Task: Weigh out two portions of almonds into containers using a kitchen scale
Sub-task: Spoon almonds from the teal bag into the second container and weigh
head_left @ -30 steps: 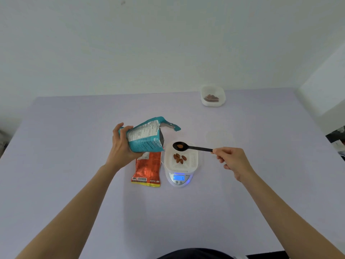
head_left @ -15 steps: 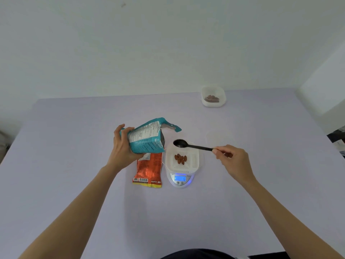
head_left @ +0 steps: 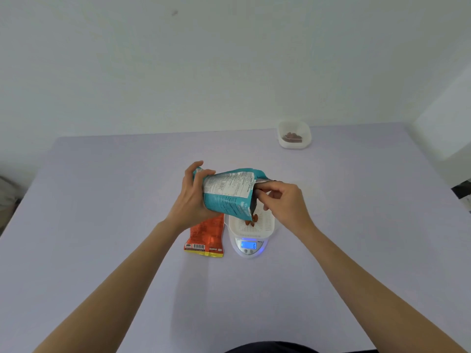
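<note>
My left hand (head_left: 191,197) grips a teal almond bag (head_left: 229,192), tilted on its side with its mouth facing right over the scale. My right hand (head_left: 280,200) is at the bag's mouth, fingers closed on the black spoon, whose bowl is hidden inside the bag. Below sits a white ribbed container (head_left: 257,224) holding several almonds (head_left: 251,221), standing on a white kitchen scale (head_left: 249,247) whose blue display reads 6. A second white container (head_left: 294,135) with almonds stands at the table's far right.
An orange snack bag (head_left: 206,238) lies flat just left of the scale, partly under the teal bag. The lilac table (head_left: 102,200) ends at a white wall behind. A clear round lid (head_left: 304,186) is faintly visible right of my right hand.
My right hand moved left and pushed the spoon into the teal bag's mouth. The almond on the spoon dropped into the container; the display went from 5 to 6.
</note>
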